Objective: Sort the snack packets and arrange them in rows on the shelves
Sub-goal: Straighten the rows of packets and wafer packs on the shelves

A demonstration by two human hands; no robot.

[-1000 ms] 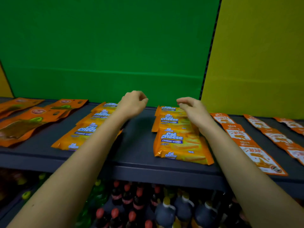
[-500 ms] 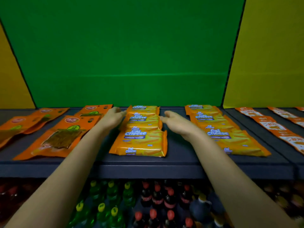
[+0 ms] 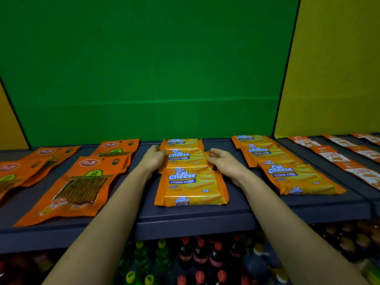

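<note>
A row of three orange Cal Cheese wafer packets (image 3: 190,182) lies front to back in the middle of the dark shelf (image 3: 185,221). My left hand (image 3: 153,160) touches the left edge of the middle packet with straight fingers. My right hand (image 3: 225,163) touches that packet's right edge, fingers relaxed. A second Cal Cheese row (image 3: 283,167) lies to the right. Orange pouches with a clear window (image 3: 82,184) lie in two rows at the left, and thin orange-white sachets (image 3: 337,159) run in rows at the far right.
A green back panel (image 3: 148,68) stands behind the shelf, with yellow panels (image 3: 333,64) at both sides. Below the shelf's front edge stand several bottles (image 3: 195,262) with red, green and yellow caps.
The view swung left from the right Cal Cheese row to the left one. Both hands came down to either side of that row and now press its middle packet's edges.
</note>
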